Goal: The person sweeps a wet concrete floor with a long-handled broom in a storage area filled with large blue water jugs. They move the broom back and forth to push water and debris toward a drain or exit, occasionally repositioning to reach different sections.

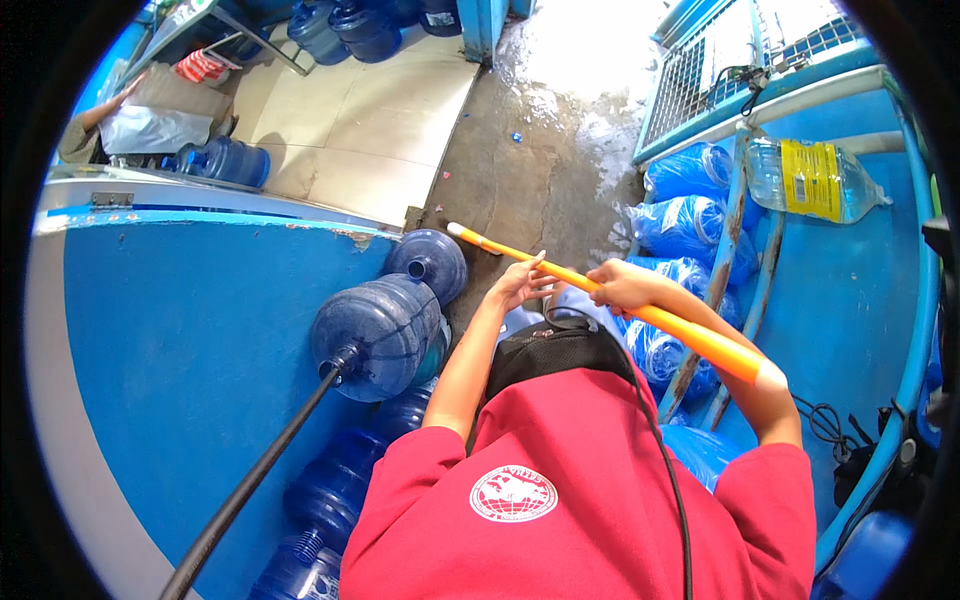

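A long orange pole (640,312) with a whitish tip slants in front of my body, its thicker end by my right forearm. My right hand (627,286) is closed around its middle. Farther along, my left hand (522,284) cradles it loosely, the thumb at the pole and the fingers partly stretched out below it. A large blue water jug (370,335) lies to the left of my left hand. Its mouth meets the end of a dark rod (255,472); whether the rod goes inside I cannot tell. Another blue jug (428,262) is just beyond.
A blue partition (210,340) stands on my left, with several more jugs (330,490) beside it. On my right, plastic-wrapped blue jugs (680,228) fill a rack, and a clear yellow-labelled bottle (815,180) lies there. Another person's arm (95,120) shows at the far left.
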Tool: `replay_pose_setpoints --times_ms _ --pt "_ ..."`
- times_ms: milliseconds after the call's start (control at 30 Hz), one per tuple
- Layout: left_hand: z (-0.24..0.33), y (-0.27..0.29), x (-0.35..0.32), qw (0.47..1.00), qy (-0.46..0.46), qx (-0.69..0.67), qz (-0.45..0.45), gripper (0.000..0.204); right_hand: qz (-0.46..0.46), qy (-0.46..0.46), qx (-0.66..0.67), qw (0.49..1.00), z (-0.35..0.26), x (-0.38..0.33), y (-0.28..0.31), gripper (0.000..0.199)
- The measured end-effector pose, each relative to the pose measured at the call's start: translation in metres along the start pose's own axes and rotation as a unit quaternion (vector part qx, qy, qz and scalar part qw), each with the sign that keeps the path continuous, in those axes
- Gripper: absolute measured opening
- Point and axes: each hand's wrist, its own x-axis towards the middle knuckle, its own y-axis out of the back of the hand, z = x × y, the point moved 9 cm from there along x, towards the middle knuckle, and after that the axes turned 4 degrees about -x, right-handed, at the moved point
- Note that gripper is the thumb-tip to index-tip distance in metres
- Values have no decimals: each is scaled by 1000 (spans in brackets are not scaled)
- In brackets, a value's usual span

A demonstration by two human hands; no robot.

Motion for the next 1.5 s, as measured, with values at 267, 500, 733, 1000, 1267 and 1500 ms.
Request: replay_pose_setpoints --times_ms 267,500,733,1000,1267,1500 --pt "24 42 54 989 -60 -103 82 28 -61 -139 162 975 1 46 28 26" --pt "61 14 154 980 -55 -104 159 16 -119 -152 11 981 7 86 149 15" --pt "151 -33 310 961 -89 -140 223 20 -70 -104 -202 971 -9 133 309 25" --pt "316 -165 483 970 -159 -86 161 14 161 -26 -282 945 1 123 474 28" --pt "399 -307 465 971 -58 232 -14 53 370 -116 -269 882 29 25 527 60" --pt "311 -212 350 959 145 244 -2 56 353 -194 217 889 106 -15 408 32"
